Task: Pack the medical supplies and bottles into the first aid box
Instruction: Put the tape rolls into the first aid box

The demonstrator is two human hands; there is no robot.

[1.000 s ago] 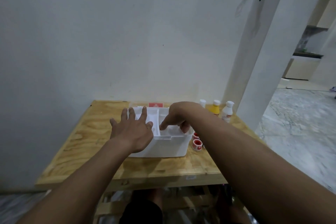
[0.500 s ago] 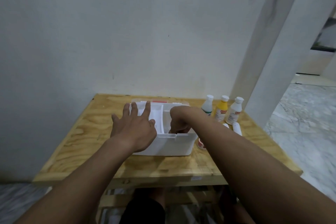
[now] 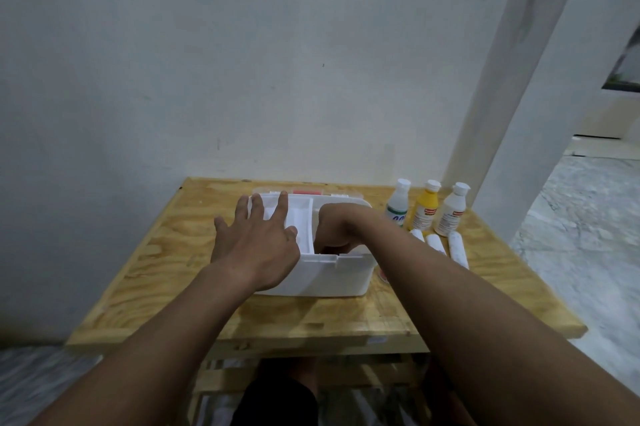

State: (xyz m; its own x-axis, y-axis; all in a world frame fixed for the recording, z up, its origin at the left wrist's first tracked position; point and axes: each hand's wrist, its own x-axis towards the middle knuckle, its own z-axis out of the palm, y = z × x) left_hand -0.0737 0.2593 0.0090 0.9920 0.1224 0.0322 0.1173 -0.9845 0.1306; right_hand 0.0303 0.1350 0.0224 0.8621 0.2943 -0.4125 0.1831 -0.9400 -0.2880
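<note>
The first aid box (image 3: 332,276), white plastic and open at the top, sits in the middle of the plywood worktop (image 3: 166,252), with its lid (image 3: 308,191) lying flat behind it at the far side, a red patch showing on it. The left hand (image 3: 258,247) rests flat on the left part of the box with fingers spread, palm down over the left compartment and near rim, gripping nothing. The right hand (image 3: 334,230) is dipped into the right compartment, wrist bent and fingers curled downward inside the box; whether it grasps anything there I cannot tell, since the fingertips are hidden by the box wall. A white divider tray (image 3: 303,221) shows between the two hands. To the right of the box, at the far right of the worktop, three bottles stand upright in a row: a clear bottle (image 3: 398,202) with a white cap, a yellow bottle (image 3: 426,206) beside it, and a white bottle (image 3: 452,209) furthest right. Just nearer than the bottles lie several white bandage rolls (image 3: 457,249) side by side. A small red-and-white tape roll (image 3: 382,275) peeks out beside the box's right near corner, partly hidden by the right forearm.
</note>
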